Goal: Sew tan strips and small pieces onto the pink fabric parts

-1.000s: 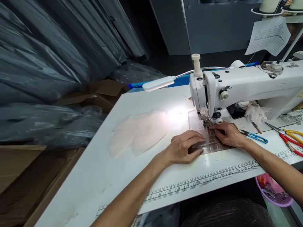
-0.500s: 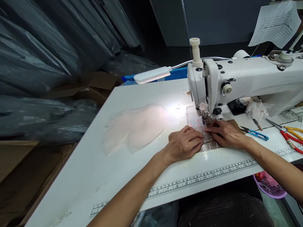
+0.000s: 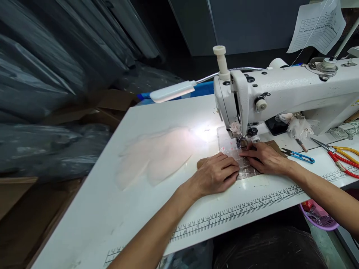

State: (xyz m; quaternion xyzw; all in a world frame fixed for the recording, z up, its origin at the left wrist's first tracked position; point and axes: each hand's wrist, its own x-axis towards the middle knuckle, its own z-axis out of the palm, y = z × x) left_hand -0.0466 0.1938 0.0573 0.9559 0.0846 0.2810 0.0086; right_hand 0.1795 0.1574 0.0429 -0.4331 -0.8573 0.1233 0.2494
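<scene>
My left hand (image 3: 217,175) lies flat, fingers together, pressing a brown checked piece (image 3: 248,171) onto the white table (image 3: 134,209). My right hand (image 3: 265,158) rests on the same piece from the right, fingertips close to the presser foot (image 3: 241,142) of the white sewing machine (image 3: 283,97). A clear sheet with small pink marks (image 3: 228,147) lies over the piece under the needle. Both hands hold the work down on either side of the seam line.
A sheer pale pink fabric piece (image 3: 157,155) lies left of the machine under the lamp (image 3: 172,91). Blue thread snips (image 3: 300,157) and yellow and red-handled scissors (image 3: 343,158) lie at the right. A purple basket (image 3: 318,218) hangs below the table edge. Dark plastic-wrapped rolls (image 3: 56,74) fill the left.
Both hands have slid slightly forward toward the presser foot with the piece. The camera has shifted, so the machine sits a little further left in view.
</scene>
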